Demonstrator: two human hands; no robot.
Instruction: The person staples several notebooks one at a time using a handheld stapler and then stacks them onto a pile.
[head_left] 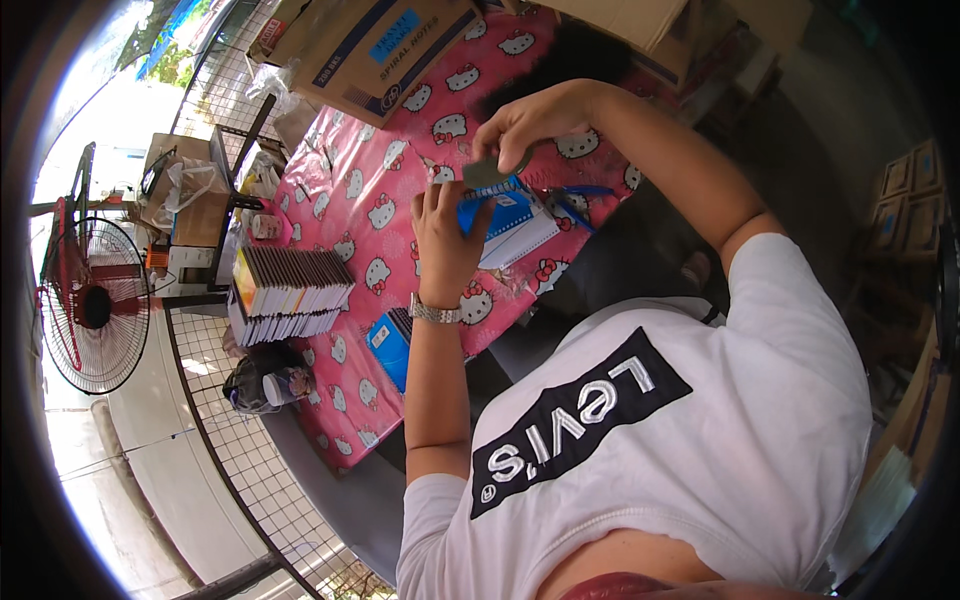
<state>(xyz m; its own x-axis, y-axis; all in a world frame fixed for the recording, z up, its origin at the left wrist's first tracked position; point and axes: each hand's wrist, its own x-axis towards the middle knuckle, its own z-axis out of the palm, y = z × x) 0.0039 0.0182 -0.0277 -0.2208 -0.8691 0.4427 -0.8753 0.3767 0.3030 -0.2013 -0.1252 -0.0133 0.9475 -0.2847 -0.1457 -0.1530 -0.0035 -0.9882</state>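
A spiral notebook with a blue cover [507, 212] and white pages lies on the table in front of me, a coil along its far edge. My left hand [450, 243], with a metal watch [435, 309] on its wrist, grips the notebook's left side, thumb over the cover. Above the coil, my right hand [535, 122] pinches a dark grey-green flat piece [488, 174] between thumb and fingers; its kind I cannot make out. Just right of the notebook lies a blue-handled tool [578, 203], perhaps pliers, beside a loose spiral coil [540, 180].
The table wears a pink patterned cloth [378, 272]. At its left stands a stack of notebooks [290, 290], with more blue notebooks [391, 345] by my left forearm. A cardboard box [385, 60] sits at the far side. A fan [95, 305] stands far left.
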